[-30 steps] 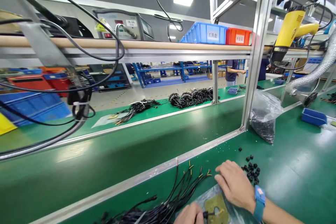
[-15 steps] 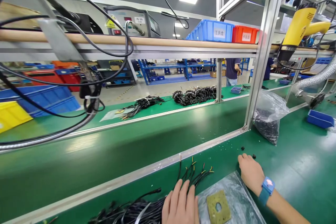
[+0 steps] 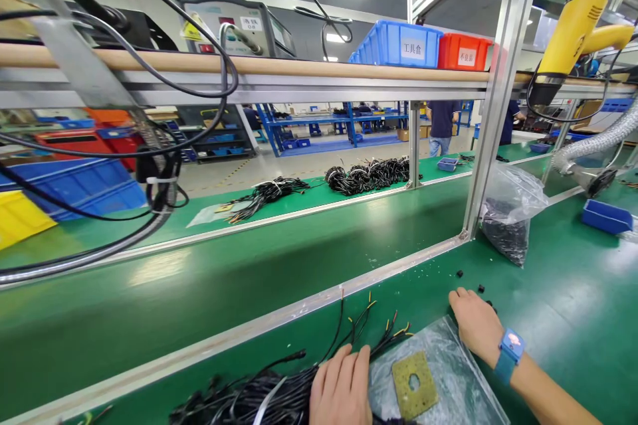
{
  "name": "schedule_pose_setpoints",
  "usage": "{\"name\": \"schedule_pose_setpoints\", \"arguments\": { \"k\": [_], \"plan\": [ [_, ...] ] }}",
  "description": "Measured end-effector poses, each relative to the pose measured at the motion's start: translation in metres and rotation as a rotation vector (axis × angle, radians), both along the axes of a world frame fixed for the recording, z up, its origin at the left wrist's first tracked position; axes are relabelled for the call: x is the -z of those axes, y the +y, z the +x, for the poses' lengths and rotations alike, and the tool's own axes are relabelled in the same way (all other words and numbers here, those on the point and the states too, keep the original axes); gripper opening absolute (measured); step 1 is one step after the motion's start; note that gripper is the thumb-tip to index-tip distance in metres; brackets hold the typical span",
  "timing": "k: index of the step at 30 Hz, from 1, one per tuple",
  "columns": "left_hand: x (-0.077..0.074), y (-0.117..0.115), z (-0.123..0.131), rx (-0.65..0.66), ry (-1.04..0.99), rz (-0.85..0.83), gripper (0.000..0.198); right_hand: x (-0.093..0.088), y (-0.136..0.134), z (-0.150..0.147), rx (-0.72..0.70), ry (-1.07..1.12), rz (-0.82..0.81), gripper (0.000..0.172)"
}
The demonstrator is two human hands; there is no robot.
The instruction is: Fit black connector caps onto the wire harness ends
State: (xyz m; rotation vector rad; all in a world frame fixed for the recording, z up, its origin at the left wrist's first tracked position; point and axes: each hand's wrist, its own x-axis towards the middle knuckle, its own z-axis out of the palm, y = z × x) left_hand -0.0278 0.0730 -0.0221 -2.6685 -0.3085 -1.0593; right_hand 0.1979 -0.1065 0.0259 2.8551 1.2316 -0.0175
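A bundle of thin black cables (image 3: 294, 398) lies at the bottom of the view, bound with a white tie. Over its right end my left hand (image 3: 341, 388) is closed, fingers together and bent onto the cables. Stripped ends with yellow and red tips (image 3: 399, 331) stick out beyond those fingers. My right hand (image 3: 476, 322), with a blue band (image 3: 509, 352) on the wrist, rests on the green bench with its fingers curled down; their tips are hidden, and what they grip cannot be seen. Small black parts (image 3: 481, 289) lie close by it.
Between my hands lies a clear plastic bag (image 3: 448, 372) with a yellowish square plate (image 3: 415, 385) on it. A bag of black parts (image 3: 508, 226) leans near the metal post (image 3: 501, 99). More cable bundles (image 3: 369, 176) lie across the bench. A yellow heat gun (image 3: 568, 40) hangs right.
My left hand's fingers have drawn together and curled more over the cables, and the wire ends have shifted slightly right. My right hand stays nearly in place; another black part shows beside it.
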Motion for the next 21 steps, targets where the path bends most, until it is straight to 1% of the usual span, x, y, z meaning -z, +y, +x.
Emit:
{"name": "schedule_pose_setpoints", "arguments": {
  "k": [4, 7, 9, 12, 14, 17, 21],
  "plan": [
    [-0.016, -0.015, 0.000, 0.032, -0.045, -0.142, 0.032, 0.002, 0.000, 0.000, -0.045, 0.025, 0.015, 0.031],
    [-0.027, -0.028, 0.002, 0.038, -0.081, -0.199, 0.031, 0.006, 0.002, -0.006, -0.113, 0.023, 0.065, 0.029],
    [-0.030, -0.032, 0.004, 0.035, -0.104, -0.218, 0.029, 0.008, 0.003, -0.012, -0.174, 0.030, 0.103, 0.030],
    [-0.030, -0.034, 0.003, 0.030, -0.121, -0.221, 0.026, 0.010, 0.006, -0.022, -0.262, 0.053, 0.149, 0.030],
    [-0.028, -0.031, 0.002, 0.039, -0.116, -0.215, 0.024, 0.010, 0.009, -0.027, -0.298, 0.061, 0.179, 0.029],
    [-0.024, -0.024, 0.001, 0.075, -0.124, -0.184, 0.022, 0.010, 0.012, -0.031, -0.317, 0.075, 0.198, 0.028],
    [-0.019, -0.013, 0.003, 0.145, -0.181, -0.103, 0.018, 0.007, 0.017, -0.031, -0.330, 0.092, 0.214, 0.028]
  ]
}}
